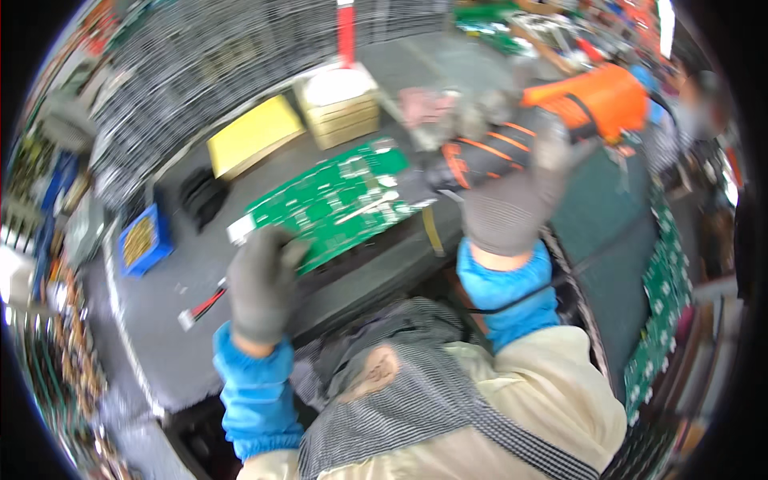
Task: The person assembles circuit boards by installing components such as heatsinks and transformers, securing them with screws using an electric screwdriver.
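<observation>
A long green circuit board with pale parts lies slantwise on the dark table. My left hand, in a grey glove, is at its near left end, with the fingers curled and the thumb over the board's edge. To the right of the board my right hand, gloved alike, is raised and smeared by motion; I cannot make out its fingers or anything in them. Beside it lies a dark thing with orange stripes, too blurred to name. A thin pale stick-like thing rests across the board.
Behind the board stand a yellow-topped box and a stack of pale blocks. At left are a blue bin of small brass-coloured parts, a black bundle and a red-black lead. Someone's orange sleeve reaches in from the right.
</observation>
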